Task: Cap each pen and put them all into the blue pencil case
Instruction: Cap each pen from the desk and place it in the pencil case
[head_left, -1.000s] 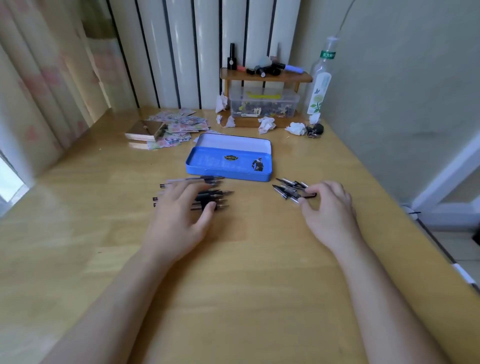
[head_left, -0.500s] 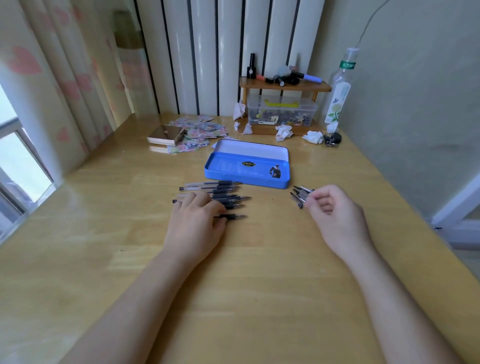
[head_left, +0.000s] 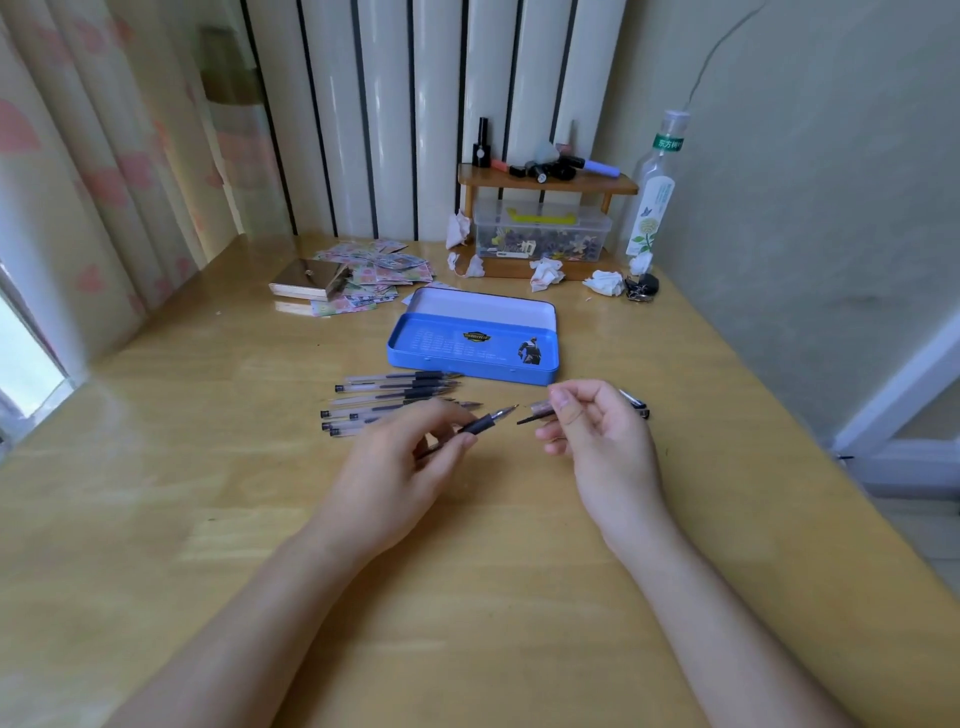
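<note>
My left hand (head_left: 400, 467) holds an uncapped pen (head_left: 485, 423) by its black grip, tip pointing right. My right hand (head_left: 597, 436) pinches a pen cap (head_left: 537, 413) just right of that tip, a small gap between them. Several uncapped clear pens (head_left: 395, 397) lie in a row on the desk behind my left hand. A few loose caps (head_left: 635, 402) show past my right hand, mostly hidden by it. The blue pencil case (head_left: 472, 345) lies open behind the pens, nothing visible inside.
At the back stand a small wooden shelf (head_left: 545, 182) with bottles, a clear plastic box (head_left: 543, 234), a tall bottle (head_left: 654, 192), crumpled tissues (head_left: 545, 273) and a pile of stickers with a small box (head_left: 311, 278). The wall runs along the right, curtains on the left.
My left hand has lifted one pen off the row. My right hand has picked up a cap from the pile and brought it toward the pen's tip.
</note>
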